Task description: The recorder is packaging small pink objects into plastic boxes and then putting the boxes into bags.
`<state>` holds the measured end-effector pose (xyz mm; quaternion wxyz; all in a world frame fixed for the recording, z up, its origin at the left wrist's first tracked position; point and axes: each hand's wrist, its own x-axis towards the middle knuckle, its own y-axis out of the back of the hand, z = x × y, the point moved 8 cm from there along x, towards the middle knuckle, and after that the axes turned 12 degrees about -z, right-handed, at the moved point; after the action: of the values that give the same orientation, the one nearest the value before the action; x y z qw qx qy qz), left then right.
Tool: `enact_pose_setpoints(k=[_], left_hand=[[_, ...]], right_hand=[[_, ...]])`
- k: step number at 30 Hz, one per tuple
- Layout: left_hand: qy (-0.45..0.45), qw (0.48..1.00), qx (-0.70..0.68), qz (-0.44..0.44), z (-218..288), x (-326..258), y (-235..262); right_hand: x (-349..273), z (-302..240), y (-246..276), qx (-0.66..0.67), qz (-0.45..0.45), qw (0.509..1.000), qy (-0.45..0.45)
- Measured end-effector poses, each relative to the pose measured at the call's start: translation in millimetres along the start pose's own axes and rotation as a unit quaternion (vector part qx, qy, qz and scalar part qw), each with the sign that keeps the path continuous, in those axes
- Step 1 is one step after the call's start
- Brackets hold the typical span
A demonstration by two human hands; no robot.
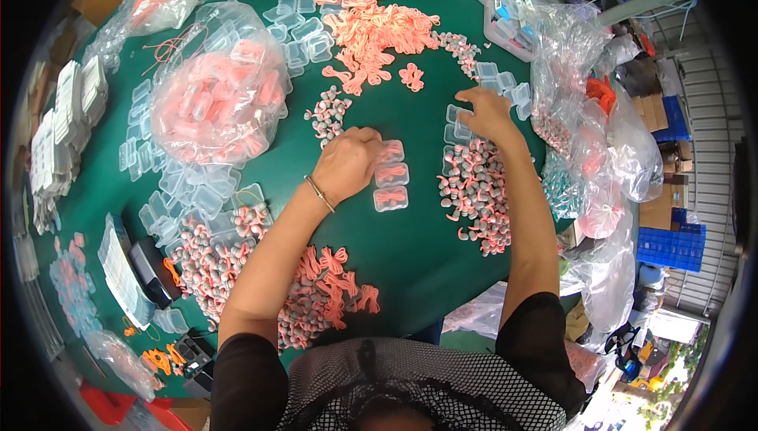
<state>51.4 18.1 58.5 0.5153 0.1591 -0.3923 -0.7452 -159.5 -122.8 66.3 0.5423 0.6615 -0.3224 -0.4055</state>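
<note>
My left hand lies curled, knuckles up, on the green table, its fingertips at the top of a short column of small clear cases. I count three, each with a coral cord coiled inside; whether the fingers pinch anything I cannot tell, since the palm hides them. My right hand reaches farther out, fingers spread and pressing down on empty clear cases just above a pile of grey-and-coral earplugs; it seems open, gripping nothing I can see.

To do this well, I'd judge each lid should be pressed flat and square with the cord tucked fully inside, keeping the filled cases in a tidy line apart from the empties.

Beyond the hands I count one heap of loose coral cords at the far side, one big clear bag of filled cases to the left, and two more earplug piles near my left elbow.
</note>
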Motion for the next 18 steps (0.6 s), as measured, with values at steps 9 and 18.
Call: enact_pose_setpoints(k=[9,18], left_hand=[[-0.002,1.000,-0.008,-0.006,1,-5,7],[0.171,0.974,0.073,0.126,-51,-27,51]], right_hand=[[8,-2,-23,-0.029,-0.037,0.999,-0.005],[-6,-15,20,0.126,0.221,0.959,0.122]])
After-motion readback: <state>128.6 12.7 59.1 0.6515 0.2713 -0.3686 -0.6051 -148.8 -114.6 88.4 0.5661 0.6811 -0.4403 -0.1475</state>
